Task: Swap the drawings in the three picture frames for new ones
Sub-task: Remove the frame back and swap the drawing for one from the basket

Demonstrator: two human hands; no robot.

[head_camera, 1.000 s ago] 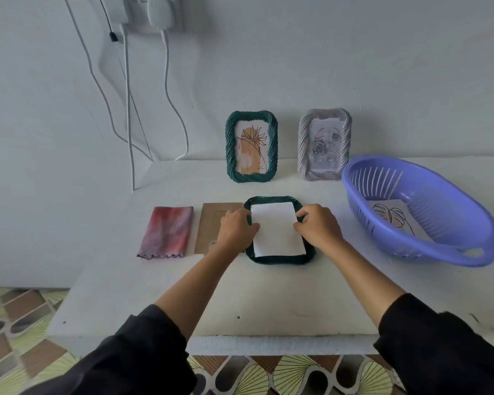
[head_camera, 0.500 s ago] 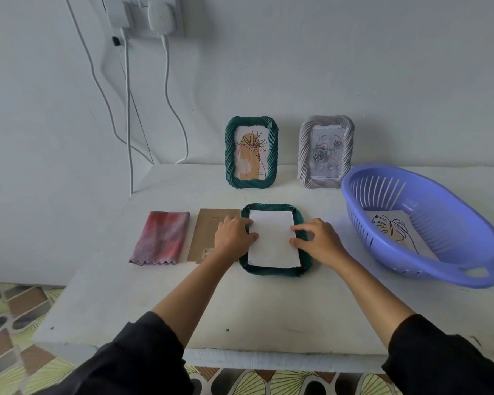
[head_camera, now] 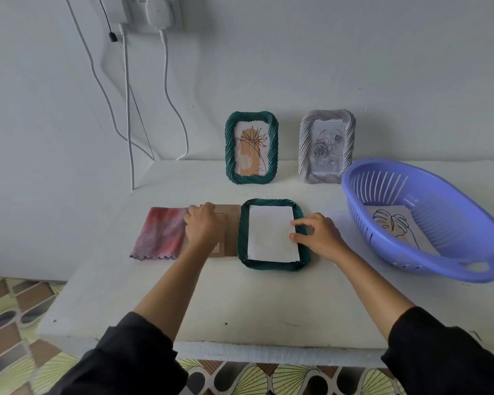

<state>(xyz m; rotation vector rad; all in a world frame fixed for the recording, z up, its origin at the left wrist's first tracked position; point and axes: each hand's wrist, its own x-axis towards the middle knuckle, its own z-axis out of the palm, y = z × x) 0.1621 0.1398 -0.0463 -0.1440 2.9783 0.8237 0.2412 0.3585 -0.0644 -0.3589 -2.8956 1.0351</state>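
We are pinning a sheet (head_camera: pixel 271 233) in the face-down frame (head_camera: pixel 243 238) on the worktop (head_camera: pixel 240 306) with spread right fingers (head_camera: pixel 298 222), left fingers (head_camera: pixel 208 207) curling over its backing (head_camera: pixel 231 223), so this swap is nearing closure, we judge, while the standing green frame (head_camera: pixel 229 149) and grey frame (head_camera: pixel 305 143) are seemingly awaiting theirs.

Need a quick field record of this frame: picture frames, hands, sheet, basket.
flat green frame: face down on table, white sheet lying in its back
left hand: over brown backing board, fingers curled at far edge; grip unclear
right hand: two fingers on sheet's right edge
upright green frame: at back by wall, holds orange plant drawing
upright grey frame: beside it, holds rose drawing
purple basket: right side, leaf drawing inside
red cloth: left of backing board
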